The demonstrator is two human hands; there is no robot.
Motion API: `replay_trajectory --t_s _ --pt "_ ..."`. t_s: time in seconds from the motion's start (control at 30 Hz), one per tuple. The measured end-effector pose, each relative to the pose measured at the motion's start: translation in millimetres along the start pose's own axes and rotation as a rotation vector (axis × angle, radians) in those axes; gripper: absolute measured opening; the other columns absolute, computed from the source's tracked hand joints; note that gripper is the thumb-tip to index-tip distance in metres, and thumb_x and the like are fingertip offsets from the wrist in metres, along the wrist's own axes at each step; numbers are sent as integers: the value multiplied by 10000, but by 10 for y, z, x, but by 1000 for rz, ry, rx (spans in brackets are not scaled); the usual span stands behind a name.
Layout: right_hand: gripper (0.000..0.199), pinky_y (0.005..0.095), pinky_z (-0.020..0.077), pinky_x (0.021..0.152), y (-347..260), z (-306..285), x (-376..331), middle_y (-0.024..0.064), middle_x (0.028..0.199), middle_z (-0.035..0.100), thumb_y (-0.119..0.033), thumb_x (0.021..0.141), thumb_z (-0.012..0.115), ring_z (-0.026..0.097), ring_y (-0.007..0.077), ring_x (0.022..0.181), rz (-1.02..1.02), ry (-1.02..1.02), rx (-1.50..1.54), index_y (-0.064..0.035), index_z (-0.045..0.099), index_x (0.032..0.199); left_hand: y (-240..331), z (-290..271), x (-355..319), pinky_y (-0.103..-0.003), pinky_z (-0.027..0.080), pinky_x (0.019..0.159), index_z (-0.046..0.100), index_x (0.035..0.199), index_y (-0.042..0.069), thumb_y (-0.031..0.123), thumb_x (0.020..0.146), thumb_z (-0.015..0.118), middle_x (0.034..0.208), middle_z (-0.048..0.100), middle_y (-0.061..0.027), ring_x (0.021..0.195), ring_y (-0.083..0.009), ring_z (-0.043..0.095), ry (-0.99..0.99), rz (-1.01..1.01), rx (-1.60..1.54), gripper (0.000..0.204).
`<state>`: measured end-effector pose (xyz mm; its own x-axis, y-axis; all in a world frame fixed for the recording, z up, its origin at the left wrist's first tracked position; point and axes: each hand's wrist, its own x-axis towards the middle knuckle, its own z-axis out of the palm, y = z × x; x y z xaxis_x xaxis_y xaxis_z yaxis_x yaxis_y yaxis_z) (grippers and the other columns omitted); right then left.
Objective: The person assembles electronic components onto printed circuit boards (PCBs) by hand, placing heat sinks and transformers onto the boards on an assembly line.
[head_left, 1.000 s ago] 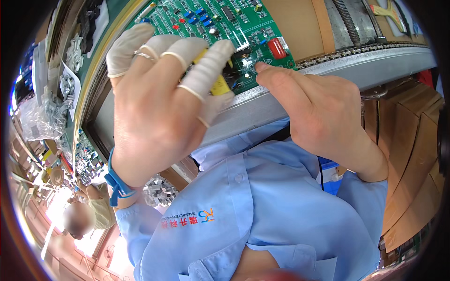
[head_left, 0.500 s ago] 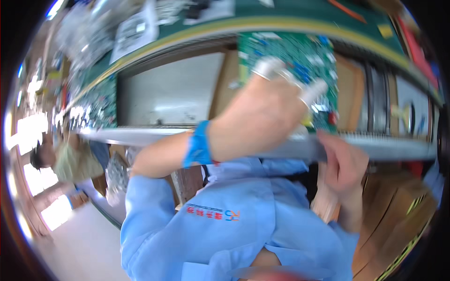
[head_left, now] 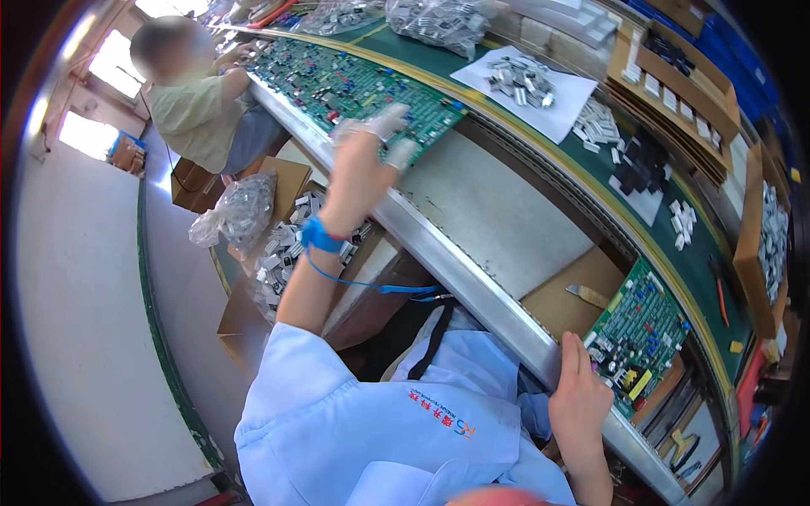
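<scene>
My left hand (head_left: 364, 164) reaches to the far left, with white covers on its fingertips and a blue strap (head_left: 322, 236) round the wrist. Its fingers are spread over the near edge of a green circuit board (head_left: 434, 126) full of small parts; whether they press on it is unclear. My right hand (head_left: 582, 392) rests on the metal rail (head_left: 472, 291) with its fingers stretched out. Beside those fingertips lies another green circuit board (head_left: 650, 325), carrying blue, black and yellow parts. Neither hand visibly grips anything.
More populated boards (head_left: 304, 72) line the rail toward a seated person (head_left: 194, 110). Boxes of metal parts (head_left: 283, 261) stand left of me. Across the green bench are a bag of parts (head_left: 443, 21), loose parts on paper (head_left: 521, 82), black pieces (head_left: 643, 164) and orange-handled pliers (head_left: 720, 291).
The view has swung left. My left hand has moved from over the board in front of me to the boards at left. My right hand stays at the rail by the first board.
</scene>
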<state>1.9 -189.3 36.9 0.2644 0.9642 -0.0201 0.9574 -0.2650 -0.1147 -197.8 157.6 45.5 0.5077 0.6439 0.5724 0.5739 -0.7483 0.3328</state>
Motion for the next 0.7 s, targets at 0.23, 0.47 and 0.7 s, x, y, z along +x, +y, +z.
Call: replay_trajectory --t_s 0.23,0.47,0.7 --pt "500 385 529 568 109 -140 34 134 1130 627 18 757 539 672 305 676 144 -134 -45 -33 501 1253 -1475 -339 277 -382 442 900 612 1244 72 257 898 626 1028 715 -104 967 -271 653 219 -294 55 393" --pt "458 433 519 606 409 -126 -328 144 1044 646 54 767 514 657 364 736 367 -109 -69 -59 527 1211 -1783 169 746 -445 341 1012 598 1270 94 336 949 522 1033 704 -151 1003 -327 648 -2 -205 212 409" --pt "479 484 519 713 722 -33 -880 137 1075 676 67 771 487 659 377 880 653 -17 -76 -102 547 1216 -1703 710 1016 -546 465 898 504 1349 82 321 969 453 1117 656 -229 968 -402 646 -372 -66 431 452"
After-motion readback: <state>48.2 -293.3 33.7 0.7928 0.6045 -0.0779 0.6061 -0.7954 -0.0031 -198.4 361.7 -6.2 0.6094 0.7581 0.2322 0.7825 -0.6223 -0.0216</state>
